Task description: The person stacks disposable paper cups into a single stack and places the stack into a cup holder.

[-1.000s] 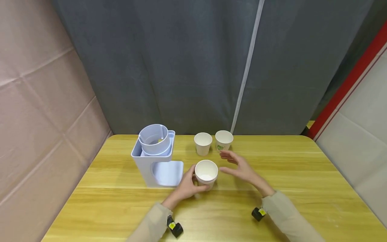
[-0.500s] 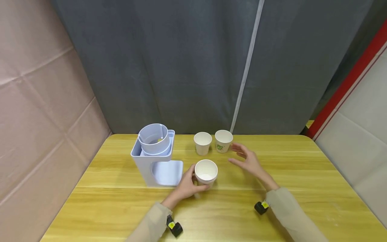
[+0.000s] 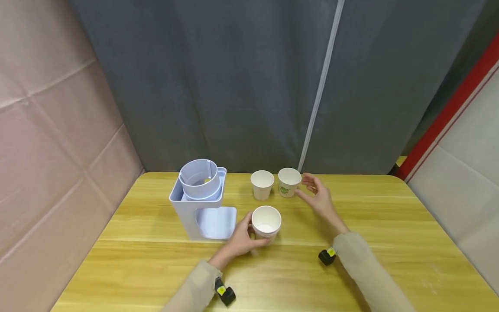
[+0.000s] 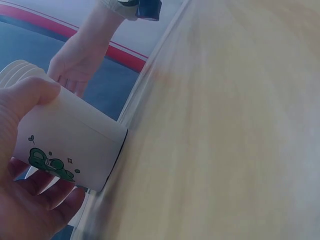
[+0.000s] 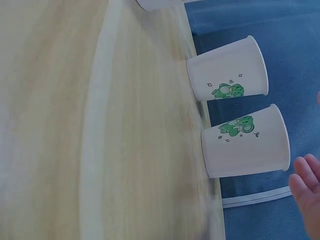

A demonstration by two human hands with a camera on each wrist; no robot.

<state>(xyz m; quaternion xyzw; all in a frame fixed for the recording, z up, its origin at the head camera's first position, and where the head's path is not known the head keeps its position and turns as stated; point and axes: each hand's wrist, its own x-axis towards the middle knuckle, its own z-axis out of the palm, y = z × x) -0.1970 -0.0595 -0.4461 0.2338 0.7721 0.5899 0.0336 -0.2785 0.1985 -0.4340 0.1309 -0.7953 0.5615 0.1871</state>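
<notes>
Here, hands [image 3: 241, 239] [image 3: 321, 200], left gripping stacked cups [image 3: 267, 222]

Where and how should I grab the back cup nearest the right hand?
Probably pinch the cup by its side, just under the rim, coming from the right. It stands upright and widens toward the top, so it likely won't slip. Another cup sits close on its left; the right hand is on its right.

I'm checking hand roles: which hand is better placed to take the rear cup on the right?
Probably the right hand: it hovers beside that rear cup, holding nothing, while the left hand grips the stacked cups.
</notes>
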